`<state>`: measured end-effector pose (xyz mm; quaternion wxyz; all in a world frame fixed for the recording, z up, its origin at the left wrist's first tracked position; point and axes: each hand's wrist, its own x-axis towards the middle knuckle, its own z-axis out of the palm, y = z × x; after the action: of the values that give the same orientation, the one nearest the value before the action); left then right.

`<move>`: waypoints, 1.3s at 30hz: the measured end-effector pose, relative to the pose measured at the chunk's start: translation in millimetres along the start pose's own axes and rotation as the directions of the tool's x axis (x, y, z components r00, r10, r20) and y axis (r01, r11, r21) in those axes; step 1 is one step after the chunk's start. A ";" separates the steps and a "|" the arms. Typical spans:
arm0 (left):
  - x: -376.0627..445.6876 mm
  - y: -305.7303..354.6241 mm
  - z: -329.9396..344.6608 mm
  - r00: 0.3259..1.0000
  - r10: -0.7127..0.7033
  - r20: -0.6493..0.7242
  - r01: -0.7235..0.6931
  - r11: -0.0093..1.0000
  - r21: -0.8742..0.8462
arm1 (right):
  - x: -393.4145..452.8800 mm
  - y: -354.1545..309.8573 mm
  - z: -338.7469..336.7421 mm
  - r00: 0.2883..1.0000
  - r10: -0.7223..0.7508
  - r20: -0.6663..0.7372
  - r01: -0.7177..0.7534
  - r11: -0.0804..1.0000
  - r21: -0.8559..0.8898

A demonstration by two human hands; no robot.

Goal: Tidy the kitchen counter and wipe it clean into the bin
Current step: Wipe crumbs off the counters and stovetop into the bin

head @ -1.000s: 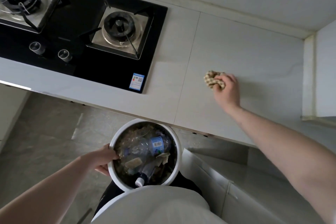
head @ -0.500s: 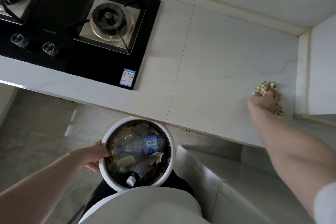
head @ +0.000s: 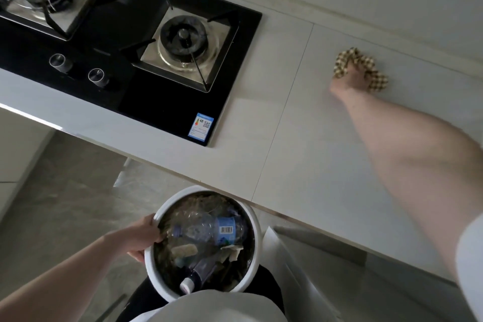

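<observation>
The right hand (head: 351,80) reaches far across the pale counter (head: 300,125) toward the upper right of the frame and presses down on a brown-and-cream checked cloth (head: 372,73). The cloth bunches out past the hand on both sides and lies flat against the counter, near the back wall. The hand is blurred, so how its fingers lie on the cloth cannot be told.

At the lower centre of the frame the left hand (head: 145,236) grips the rim of a round white bin (head: 254,219), fingers curled over the left edge and into the opening. The bin sits just below the front edge of the counter, held close against the person's body. Inside it lie a clear plastic bottle with a blue label (head: 217,229), a second bottle with a white cap (head: 194,277) pointing toward the bottom of the frame, and crumpled scraps of paper and wrapping.

In the upper left of the frame a black glass stove (head: 146,102) is set into the counter, with two burners, two round knobs (head: 78,70) along its front and a blue sticker (head: 200,127) at its lower right corner. Grey floor tiles show at the lower left.
</observation>
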<state>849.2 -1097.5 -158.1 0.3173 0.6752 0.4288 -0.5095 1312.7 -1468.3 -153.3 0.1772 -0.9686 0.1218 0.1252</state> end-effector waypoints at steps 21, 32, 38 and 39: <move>-16.8 -6.3 7.4 1.000 0.023 -0.014 -0.023 0.998 -0.063 | -215.8 -49.2 90.0 0.711 -0.696 0.097 0.683 0.717 0.141; -18.2 -14.0 13.7 0.997 0.063 -0.046 -0.066 0.996 -0.052 | -379.9 -20.8 94.2 0.496 -0.732 0.467 0.638 0.672 0.376; -16.2 -17.2 15.6 0.995 0.091 -0.045 -0.094 0.993 -0.068 | -307.0 -31.3 28.6 0.766 -0.634 0.105 0.554 0.735 0.392; -16.0 -17.7 15.8 0.995 0.093 -0.042 -0.095 0.993 -0.074 | -288.4 -28.1 20.9 0.787 -0.616 0.040 0.568 0.747 0.345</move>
<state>824.9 -1107.6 -147.0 0.3582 0.6917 0.4216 -0.4642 1045.6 -1379.7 -81.1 0.3683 -0.9033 -0.1878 0.1145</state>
